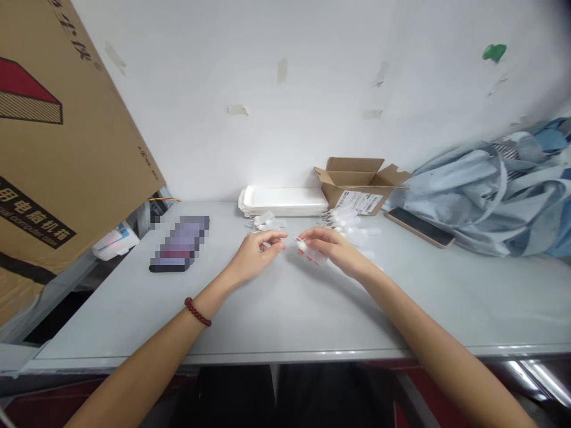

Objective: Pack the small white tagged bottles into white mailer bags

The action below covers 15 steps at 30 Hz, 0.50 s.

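Note:
My right hand (332, 249) is closed on a small translucent white plastic piece (316, 255), which hangs below the fingertips. A short white tip of that piece points toward my left hand (254, 255). My left hand is curled, with thumb and forefinger nearly together just left of it; whatever they pinch, if anything, is too small to make out. Behind my right hand lies a pile of similar clear pieces (350, 221) with thin wire-like ends. A smaller group of them (269, 222) rests behind my left hand.
A stack of flat white trays (285, 201) stands against the wall beside an open cardboard box (354, 184). A phone (419, 226) lies near a light-blue cloth bag (473, 190). A pixelated dark device (181, 244) sits left, near a large carton (66, 142).

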Motion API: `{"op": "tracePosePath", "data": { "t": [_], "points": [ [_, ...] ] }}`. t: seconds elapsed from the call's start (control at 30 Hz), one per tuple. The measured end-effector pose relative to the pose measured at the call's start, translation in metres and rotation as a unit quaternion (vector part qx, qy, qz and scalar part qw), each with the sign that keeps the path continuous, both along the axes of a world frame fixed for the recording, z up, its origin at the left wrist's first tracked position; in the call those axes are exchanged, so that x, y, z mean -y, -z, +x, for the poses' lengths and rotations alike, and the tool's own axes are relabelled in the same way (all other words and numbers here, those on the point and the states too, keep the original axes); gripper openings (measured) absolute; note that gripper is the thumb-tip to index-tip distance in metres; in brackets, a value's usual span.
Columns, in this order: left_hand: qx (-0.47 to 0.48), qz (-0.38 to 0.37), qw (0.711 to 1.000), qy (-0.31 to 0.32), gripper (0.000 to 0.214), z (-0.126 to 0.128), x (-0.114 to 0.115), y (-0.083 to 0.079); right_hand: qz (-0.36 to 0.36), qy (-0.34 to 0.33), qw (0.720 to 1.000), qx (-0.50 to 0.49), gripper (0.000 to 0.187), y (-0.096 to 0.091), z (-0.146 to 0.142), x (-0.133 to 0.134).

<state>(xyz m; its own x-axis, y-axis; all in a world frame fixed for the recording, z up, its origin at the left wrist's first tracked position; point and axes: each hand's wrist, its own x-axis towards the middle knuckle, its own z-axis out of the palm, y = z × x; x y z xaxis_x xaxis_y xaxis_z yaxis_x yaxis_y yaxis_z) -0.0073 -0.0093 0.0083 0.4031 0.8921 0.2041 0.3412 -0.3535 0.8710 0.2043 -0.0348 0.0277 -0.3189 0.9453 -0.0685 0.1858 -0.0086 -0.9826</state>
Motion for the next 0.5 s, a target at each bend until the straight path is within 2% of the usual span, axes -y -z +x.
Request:
{"op": "tracePosePath", "data": {
  "t": [0.17, 0.37, 0.5],
  "points": [
    [0.003, -0.042, 0.999, -0.023, 0.031, -0.0001, -0.0023, 0.0024, -0.004, -0.008, 1.000, 0.004, 0.021, -0.0054, -0.0030, 0.0035],
    [0.019, -0.055, 0.998, -0.001, 0.021, 0.0005, -0.0017, 0.0009, -0.001, 0.003, 1.000, 0.018, 0.024, -0.0079, -0.0046, 0.0054],
    [0.049, -0.120, 0.991, 0.011, 0.024, 0.0008, -0.0010, 0.0007, 0.007, -0.002, 1.000, 0.006, 0.025, -0.0032, -0.0033, 0.0042]
  ]
}}
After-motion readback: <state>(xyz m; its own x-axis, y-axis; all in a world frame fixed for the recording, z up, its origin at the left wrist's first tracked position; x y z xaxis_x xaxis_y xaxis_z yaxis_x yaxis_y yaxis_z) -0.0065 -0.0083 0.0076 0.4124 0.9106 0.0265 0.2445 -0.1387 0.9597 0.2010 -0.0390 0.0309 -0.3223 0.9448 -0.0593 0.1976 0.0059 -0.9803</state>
